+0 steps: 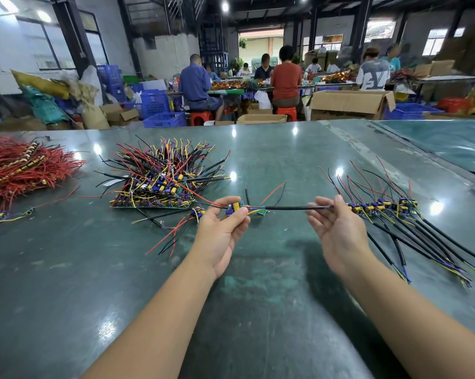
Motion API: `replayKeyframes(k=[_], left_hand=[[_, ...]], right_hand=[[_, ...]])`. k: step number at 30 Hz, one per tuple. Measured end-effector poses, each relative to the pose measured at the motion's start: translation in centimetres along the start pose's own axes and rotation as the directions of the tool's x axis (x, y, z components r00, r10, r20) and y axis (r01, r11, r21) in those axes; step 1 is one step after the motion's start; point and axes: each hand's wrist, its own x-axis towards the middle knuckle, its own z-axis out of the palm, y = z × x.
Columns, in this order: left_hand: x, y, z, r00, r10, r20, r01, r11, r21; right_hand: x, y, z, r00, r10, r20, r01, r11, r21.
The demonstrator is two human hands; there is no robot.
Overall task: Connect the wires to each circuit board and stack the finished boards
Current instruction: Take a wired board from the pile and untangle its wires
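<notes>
My left hand [223, 228] pinches a small circuit board [234, 207] with yellow and blue parts, held above the green table [258, 296]. A black sleeve [288, 207] runs from the board's wires to my right hand [337, 231], whose fingertips pinch its far end. A red and a black wire stick up from the board. To the right lies a row of boards with black sleeves [389, 207]. A large pile of wired boards [162, 179] sits at the centre left.
A heap of red wires [20, 165] lies at the far left, with one loose board [1, 215] near it. Another loose board [198, 212] lies beside my left hand. Beyond the table's far edge, people sit at benches among cardboard boxes and blue crates.
</notes>
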Motion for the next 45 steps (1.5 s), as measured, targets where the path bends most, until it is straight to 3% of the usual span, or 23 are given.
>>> replayKeyframes(k=[2,3,4,6,9,12,17,20,23,26,32,35,38,41,43,45], left_hand=[[0.0,0.1,-0.3,0.999,0.032,-0.027,-0.029,0.995,0.1],[0.0,0.2,-0.4,0.999,0.034,-0.027,-0.03,0.99,0.141],[0.0,0.2,-0.5,1.0,0.022,-0.014,-0.019,0.986,0.168],[-0.2,0.2,-0.3,0.999,-0.021,0.034,0.015,0.981,0.192],[-0.4,-0.1,0.1,0.992,-0.064,0.107,0.045,0.984,0.174],[-0.4,0.1,0.2,0.987,-0.091,0.13,0.082,0.994,0.076],[-0.6,0.2,0.1,0.963,-0.195,0.188,0.162,0.971,0.177],[-0.6,0.1,-0.2,0.954,-0.214,0.21,0.168,0.962,0.215],[-0.4,0.2,-0.5,0.957,-0.206,0.203,0.162,0.964,0.212],[-0.3,0.2,-0.7,0.965,-0.187,0.185,0.14,0.961,0.237],[-0.1,0.0,-0.7,0.989,-0.124,0.084,0.095,0.952,0.29],[0.2,-0.3,-0.8,0.999,-0.035,0.031,0.021,0.923,0.384],[0.7,-0.8,-1.4,0.991,0.134,0.022,-0.12,0.782,0.612],[1.2,-1.1,-2.0,0.979,0.2,0.041,-0.161,0.632,0.758],[1.4,-1.5,-2.2,0.979,0.194,0.063,-0.158,0.525,0.836],[1.5,-2.0,-2.3,0.98,0.177,0.088,-0.156,0.421,0.894]], right_hand=[[0.2,0.1,-0.5,0.989,-0.111,-0.101,0.06,0.909,-0.412],[0.1,0.0,-0.7,0.969,-0.24,-0.065,0.154,0.784,-0.601],[-0.3,0.0,-0.9,0.919,-0.39,0.062,0.313,0.623,-0.717],[-1.2,0.3,-0.7,0.751,-0.532,0.392,0.61,0.331,-0.72],[-2.4,1.2,-0.2,0.654,-0.356,0.667,0.746,0.156,-0.648],[-2.6,1.6,-0.2,0.619,-0.227,0.752,0.785,0.134,-0.605],[-1.4,0.1,-0.7,0.649,-0.489,0.582,0.706,0.103,-0.701],[0.7,-2.0,-2.3,0.766,-0.497,0.408,0.455,-0.029,-0.89],[1.8,-3.1,-4.0,0.921,-0.339,0.191,0.141,-0.167,-0.976],[1.9,-2.8,-4.1,0.952,-0.302,0.056,-0.011,-0.215,-0.976],[2.5,-2.5,-4.5,0.937,-0.283,0.203,0.129,-0.258,-0.957],[2.9,-2.4,-4.7,0.939,-0.286,0.191,0.118,-0.255,-0.96],[3.5,-2.7,-5.1,0.939,-0.314,0.142,0.071,-0.228,-0.971],[3.8,-2.5,-5.4,0.927,-0.348,0.144,0.081,-0.188,-0.979],[3.7,-2.3,-5.2,0.885,-0.413,0.214,0.15,-0.181,-0.972],[3.1,-1.7,-4.4,0.823,-0.457,0.336,0.31,-0.134,-0.941]])
